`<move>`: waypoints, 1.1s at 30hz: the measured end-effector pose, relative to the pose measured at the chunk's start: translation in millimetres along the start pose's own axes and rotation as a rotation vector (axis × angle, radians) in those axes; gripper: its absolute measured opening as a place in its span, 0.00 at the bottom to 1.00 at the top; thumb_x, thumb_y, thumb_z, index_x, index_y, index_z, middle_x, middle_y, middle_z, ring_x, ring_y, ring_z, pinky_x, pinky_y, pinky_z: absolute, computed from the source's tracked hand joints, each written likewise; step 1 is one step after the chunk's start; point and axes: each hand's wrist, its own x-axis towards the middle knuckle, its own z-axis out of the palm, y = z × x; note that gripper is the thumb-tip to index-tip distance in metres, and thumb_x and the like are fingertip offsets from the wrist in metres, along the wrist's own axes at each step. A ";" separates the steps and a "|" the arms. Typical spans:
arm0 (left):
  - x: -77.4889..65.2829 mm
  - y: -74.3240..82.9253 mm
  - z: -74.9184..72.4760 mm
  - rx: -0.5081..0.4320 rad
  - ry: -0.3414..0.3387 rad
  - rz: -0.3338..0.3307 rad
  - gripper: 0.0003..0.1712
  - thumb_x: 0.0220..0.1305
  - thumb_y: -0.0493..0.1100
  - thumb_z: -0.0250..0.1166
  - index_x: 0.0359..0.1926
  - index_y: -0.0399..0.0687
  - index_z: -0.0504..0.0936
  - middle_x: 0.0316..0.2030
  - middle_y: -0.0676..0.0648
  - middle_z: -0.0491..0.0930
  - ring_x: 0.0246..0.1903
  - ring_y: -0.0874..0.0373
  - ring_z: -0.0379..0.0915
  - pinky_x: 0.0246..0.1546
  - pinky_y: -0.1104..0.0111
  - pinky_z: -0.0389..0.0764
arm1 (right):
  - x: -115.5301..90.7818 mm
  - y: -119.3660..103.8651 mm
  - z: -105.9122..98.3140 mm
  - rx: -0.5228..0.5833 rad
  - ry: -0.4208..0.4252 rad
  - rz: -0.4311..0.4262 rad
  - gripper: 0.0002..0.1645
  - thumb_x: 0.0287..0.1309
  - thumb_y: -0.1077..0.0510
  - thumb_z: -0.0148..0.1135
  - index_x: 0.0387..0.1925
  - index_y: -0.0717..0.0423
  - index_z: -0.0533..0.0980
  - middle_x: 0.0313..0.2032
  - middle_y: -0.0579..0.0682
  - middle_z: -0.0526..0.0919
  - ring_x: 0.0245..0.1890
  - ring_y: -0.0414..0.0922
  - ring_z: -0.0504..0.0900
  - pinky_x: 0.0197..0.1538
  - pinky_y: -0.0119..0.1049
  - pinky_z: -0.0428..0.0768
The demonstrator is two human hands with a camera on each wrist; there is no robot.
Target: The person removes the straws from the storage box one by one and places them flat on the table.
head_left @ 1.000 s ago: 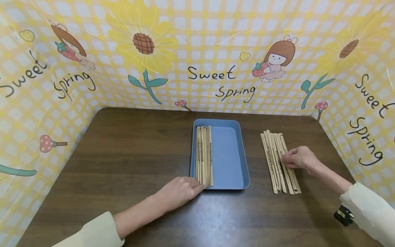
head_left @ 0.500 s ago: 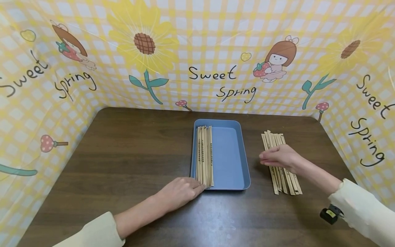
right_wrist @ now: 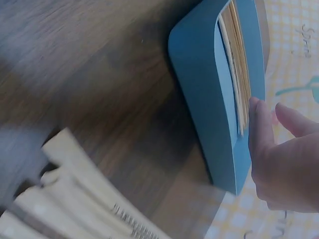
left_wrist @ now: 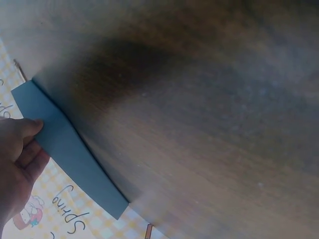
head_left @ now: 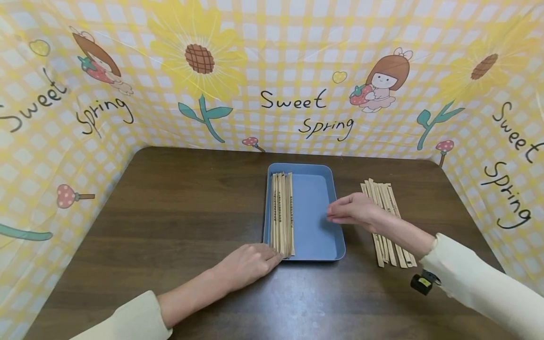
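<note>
Blue tray (head_left: 312, 200): left hand (head_left: 251, 262) pinches near side; right hand (head_left: 356, 210) over right edge, thumb, fingers apart.

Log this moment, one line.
left hand: grips tray at near rim; right hand: over tray's right side; sticks: in tray and on table

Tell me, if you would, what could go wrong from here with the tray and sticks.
The left hand grips the tray at its near left corner; a tug there might slide or tilt it. The sticks in the tray lie along its left side with bare space beside them, so a jolt could spread them. The right forearm crosses over the sticks on the table, so dipping it might knock them askew.
</note>
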 end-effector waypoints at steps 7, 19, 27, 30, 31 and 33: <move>-1.1 -0.2 0.6 0.012 0.026 0.013 0.17 0.55 0.30 0.69 0.48 0.39 0.86 0.41 0.47 0.86 0.42 0.57 0.82 0.50 0.69 0.82 | 18.8 -0.4 24.2 -0.052 -0.016 0.006 0.21 0.64 0.71 0.61 0.54 0.83 0.72 0.50 0.70 0.80 0.43 0.46 0.86 0.53 0.41 0.83; -0.6 2.1 0.2 0.022 0.004 0.007 0.16 0.56 0.32 0.70 0.48 0.39 0.87 0.43 0.45 0.86 0.44 0.56 0.83 0.51 0.67 0.82 | 44.5 1.2 50.0 -0.054 -0.009 0.019 0.20 0.63 0.70 0.62 0.54 0.81 0.74 0.50 0.70 0.81 0.49 0.53 0.85 0.54 0.42 0.82; 0.0 1.5 1.3 0.001 -0.015 -0.003 0.15 0.58 0.31 0.69 0.48 0.39 0.86 0.43 0.46 0.86 0.44 0.57 0.83 0.50 0.67 0.82 | 58.2 3.5 60.6 -0.044 0.021 0.027 0.19 0.63 0.71 0.61 0.53 0.82 0.74 0.49 0.70 0.81 0.45 0.51 0.86 0.51 0.40 0.84; 0.5 1.6 1.1 -0.005 -0.022 -0.006 0.15 0.58 0.32 0.69 0.48 0.39 0.86 0.43 0.47 0.86 0.44 0.57 0.83 0.50 0.68 0.82 | 62.1 4.3 62.8 -0.061 0.061 0.036 0.16 0.62 0.71 0.63 0.49 0.80 0.77 0.45 0.68 0.84 0.41 0.51 0.87 0.49 0.39 0.85; 0.7 1.6 1.0 -0.005 -0.024 -0.006 0.16 0.58 0.32 0.69 0.48 0.40 0.86 0.43 0.47 0.86 0.44 0.57 0.82 0.50 0.68 0.82 | 63.1 4.3 63.5 -0.075 0.072 0.036 0.15 0.62 0.71 0.63 0.48 0.79 0.78 0.43 0.68 0.84 0.40 0.50 0.87 0.48 0.39 0.85; 0.9 1.6 0.7 -0.001 -0.028 -0.006 0.16 0.58 0.32 0.69 0.49 0.40 0.86 0.43 0.47 0.86 0.44 0.58 0.82 0.50 0.68 0.82 | 65.5 4.4 65.2 -0.108 0.095 0.033 0.13 0.61 0.71 0.64 0.45 0.78 0.79 0.40 0.66 0.85 0.37 0.49 0.87 0.46 0.39 0.86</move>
